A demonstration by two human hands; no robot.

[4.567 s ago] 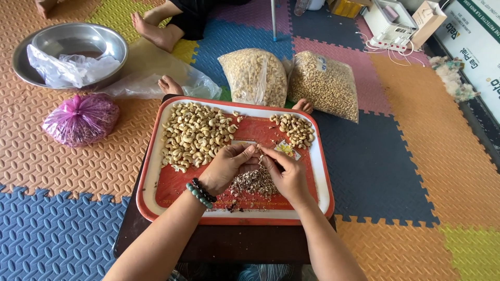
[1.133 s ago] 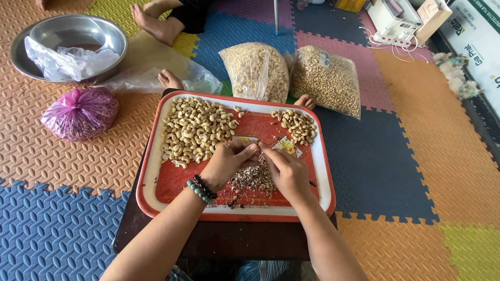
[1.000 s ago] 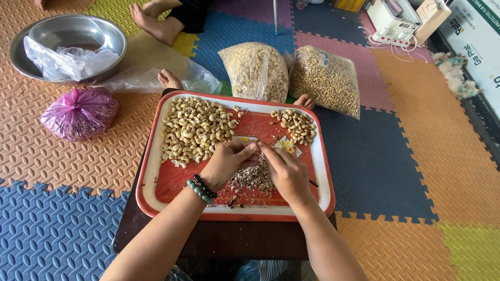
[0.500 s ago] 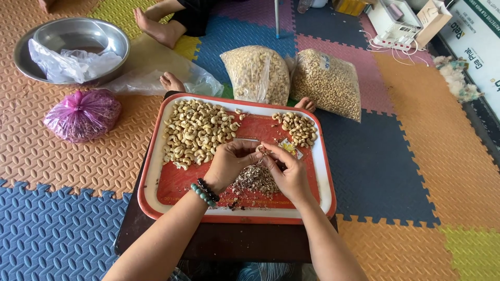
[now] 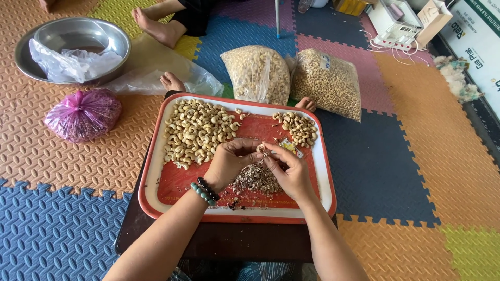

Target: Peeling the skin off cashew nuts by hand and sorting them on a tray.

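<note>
Peeling point: both hands meet over the middle of the red tray [image 5: 156, 182], directly above the heap of brown skins [image 5: 255, 179], so loose flakes can drop onto that heap.
Left hand: the left hand [image 5: 229, 164], with a beaded bracelet [image 5: 204, 191] at the wrist, has its fingers curled together and pinched on a single cashew [image 5: 260, 149].
Right hand: the right hand [image 5: 291, 171] closes thumb and forefinger on the same nut from the other side; whether it holds a small tool I cannot tell.
Sorting layout: a large pile of pale cashews [image 5: 195, 130] lies at the far left of the tray, a smaller pile [image 5: 298, 127] at the far right, kept apart by bare red surface.
Support: the tray sits on a low dark table [image 5: 219, 242].
Beyond the tray: two clear bags of cashews [image 5: 291, 78], just past its far edge.
Left side: a tied pink bag [image 5: 82, 114] and a steel basin [image 5: 73, 47] holding crumpled plastic.
Obstruction: another person's bare feet [image 5: 156, 26] rest on the foam mat [image 5: 396, 156], well apart from the hands.
</note>
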